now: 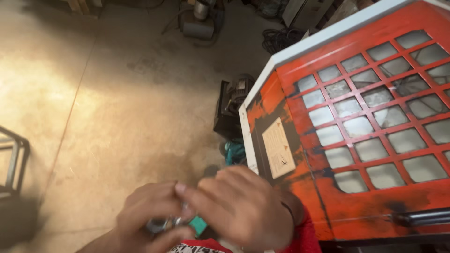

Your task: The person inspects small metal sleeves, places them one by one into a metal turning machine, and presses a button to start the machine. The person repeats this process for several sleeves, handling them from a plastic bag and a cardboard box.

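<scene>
This is a workshop or small industrial shed. Just right of the hands' grip stands a heavy orange machine guard [375,117] with worn, blackened paint, a grid of mesh-backed windows and a cream warning label [278,147]. Beyond the grip, at the machine's foot, a dark electric motor [234,96] sits on a bare, stained concrete floor [117,103]. Farther off lie coiled black cables [281,37] and a grey metal unit [199,23]. Well to the left of the grip, a dark metal frame [14,159] shows.
</scene>
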